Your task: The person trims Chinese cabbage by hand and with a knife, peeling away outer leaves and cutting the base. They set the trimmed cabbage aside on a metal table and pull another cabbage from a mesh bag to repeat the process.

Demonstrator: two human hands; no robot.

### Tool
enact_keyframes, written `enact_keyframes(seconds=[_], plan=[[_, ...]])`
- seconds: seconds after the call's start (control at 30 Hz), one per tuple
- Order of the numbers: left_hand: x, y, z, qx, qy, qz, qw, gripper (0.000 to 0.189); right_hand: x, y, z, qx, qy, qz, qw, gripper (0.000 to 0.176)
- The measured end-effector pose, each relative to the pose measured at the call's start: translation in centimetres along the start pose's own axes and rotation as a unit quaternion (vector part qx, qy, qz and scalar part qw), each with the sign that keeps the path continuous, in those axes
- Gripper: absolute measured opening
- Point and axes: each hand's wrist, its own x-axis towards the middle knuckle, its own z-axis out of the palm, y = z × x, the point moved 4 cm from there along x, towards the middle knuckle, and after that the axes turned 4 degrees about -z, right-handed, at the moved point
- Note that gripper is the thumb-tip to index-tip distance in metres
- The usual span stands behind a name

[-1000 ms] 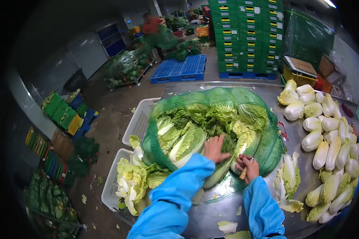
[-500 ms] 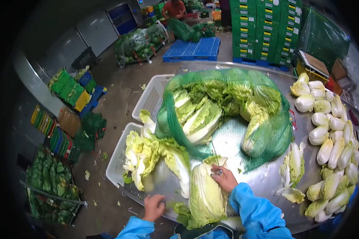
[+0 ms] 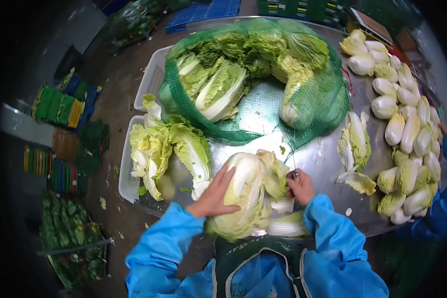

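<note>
Your cabbage (image 3: 248, 191) sits right in front of you near the edge of the metal table (image 3: 327, 206), on your side of the green net bag (image 3: 318, 107). Your left hand (image 3: 216, 197) is spread open against its left side; your right hand (image 3: 301, 186) is curled around a thin tool (image 3: 296, 175), maybe a blade, too small to be sure. Judging by the bulk, that head's kinda heavy and firm inside, but the outer leaves look floppy and easy to tear, so I'd cup the thick white ribs, not tug the 1 loose leaf (image 3: 277, 180) by your right fingers. Smooth ribs probably slide on shiny metal too. It's a fat barrel shape, ribs pale, leaf tissue wrinkly yellow-green; the net's limp, fine mesh.
</note>
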Motion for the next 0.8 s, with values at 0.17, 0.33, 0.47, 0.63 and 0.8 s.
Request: enact_keyframes(seconds=[0.17, 0.33, 0.47, 0.63, 0.8], plan=[[2.2, 1.5, -0.5, 0.02, -0.164, 0.087, 0.982, 0.1, -0.2, -1.9, -2.4, -0.164, 0.042, -0.079, 0.982, 0.034], [-1.6, 4.3, 3.1, 0.109, -0.003, -0.029, 0.994, 0.104, -3.6, -0.2, -1.1, -0.169, -0.034, -0.114, 0.978, 0.032], [-2.9, 5.1, 4.8, 0.164, 0.036, -0.044, 0.985, 0.1, -5.9, 1.2, -0.3, -0.208, -0.098, -0.068, 0.971, 0.029], [-2.5, 4.9, 5.1, 0.186, 0.033, -0.06, 0.98, 0.098, -6.3, 1.6, -0.3, -0.216, -0.141, -0.071, 0.963, 0.027], [-1.9, 4.4, 4.9, 0.2, 0.011, -0.067, 0.978, 0.1, -5.7, 2.2, 0.3, -0.217, -0.175, -0.046, 0.959, 0.026]])
